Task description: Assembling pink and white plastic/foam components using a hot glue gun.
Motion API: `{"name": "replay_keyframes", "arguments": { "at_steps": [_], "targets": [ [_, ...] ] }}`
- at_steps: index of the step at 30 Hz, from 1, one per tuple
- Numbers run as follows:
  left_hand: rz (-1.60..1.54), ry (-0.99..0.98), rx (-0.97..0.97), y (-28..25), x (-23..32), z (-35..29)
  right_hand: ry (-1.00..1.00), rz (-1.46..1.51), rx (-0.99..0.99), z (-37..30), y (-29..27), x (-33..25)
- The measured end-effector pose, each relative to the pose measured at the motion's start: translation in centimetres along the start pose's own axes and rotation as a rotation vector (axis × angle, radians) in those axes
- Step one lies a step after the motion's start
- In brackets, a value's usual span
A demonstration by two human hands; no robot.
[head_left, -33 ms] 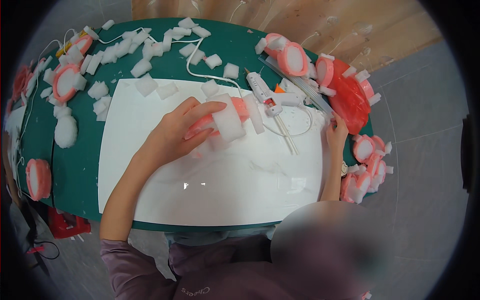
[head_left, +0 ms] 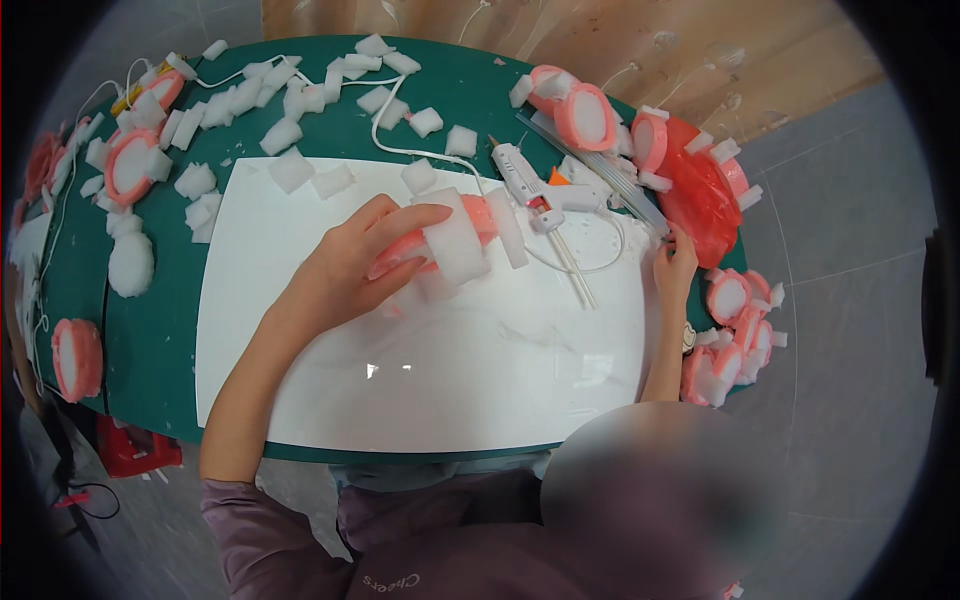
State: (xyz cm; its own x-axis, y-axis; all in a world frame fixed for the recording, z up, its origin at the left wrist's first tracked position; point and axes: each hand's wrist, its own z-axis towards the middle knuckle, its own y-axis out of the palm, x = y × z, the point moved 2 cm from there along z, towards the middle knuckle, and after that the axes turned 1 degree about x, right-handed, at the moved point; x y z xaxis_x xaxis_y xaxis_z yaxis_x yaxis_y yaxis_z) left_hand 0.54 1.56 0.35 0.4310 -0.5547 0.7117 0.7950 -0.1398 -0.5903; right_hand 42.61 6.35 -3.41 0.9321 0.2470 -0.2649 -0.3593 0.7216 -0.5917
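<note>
My left hand (head_left: pixel 355 255) is closed around a pink foam ring piece (head_left: pixel 402 246) above the white board (head_left: pixel 420 390). White foam blocks (head_left: pixel 456 245) sit on that piece, one between my thumb and forefinger. Another white foam slab (head_left: pixel 507 228) stands at its right end. At the board's right edge, my right hand (head_left: pixel 677 262) has its fingers curled together beside a bundle of clear sticks (head_left: pixel 636 203); what they hold, if anything, is hidden. A white glue gun (head_left: pixel 528 185) lies between the hands, with two pale glue sticks (head_left: pixel 575 270) below it.
Loose white foam blocks (head_left: pixel 283 135) are scattered over the far left of the green table (head_left: pixel 150 350). Pink rings with foam (head_left: pixel 585 117) lie at the far right, near a red plastic bag (head_left: pixel 700 205). More pink pieces (head_left: pixel 740 320) hang about the right edge. A white cord (head_left: pixel 378 130) crosses the table.
</note>
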Motion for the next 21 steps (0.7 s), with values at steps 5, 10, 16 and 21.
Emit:
{"name": "replay_keyframes", "arguments": {
  "at_steps": [5,10,16,21],
  "targets": [
    [-0.042,0.043,0.096,0.2,-0.1,0.0,0.275,-0.203,-0.303,0.0,-0.1,-0.6],
    [-0.033,-0.01,0.054,-0.1,0.4,0.0,0.342,-0.368,-0.43,-0.7,0.9,-0.9],
    [-0.003,0.026,0.053,0.1,0.1,0.1,0.277,-0.223,-0.383,-0.9,0.8,0.9],
    [0.045,0.062,0.044,0.1,0.2,0.0,0.321,-0.174,-0.537,-0.3,-0.1,-2.5]
  ]
}}
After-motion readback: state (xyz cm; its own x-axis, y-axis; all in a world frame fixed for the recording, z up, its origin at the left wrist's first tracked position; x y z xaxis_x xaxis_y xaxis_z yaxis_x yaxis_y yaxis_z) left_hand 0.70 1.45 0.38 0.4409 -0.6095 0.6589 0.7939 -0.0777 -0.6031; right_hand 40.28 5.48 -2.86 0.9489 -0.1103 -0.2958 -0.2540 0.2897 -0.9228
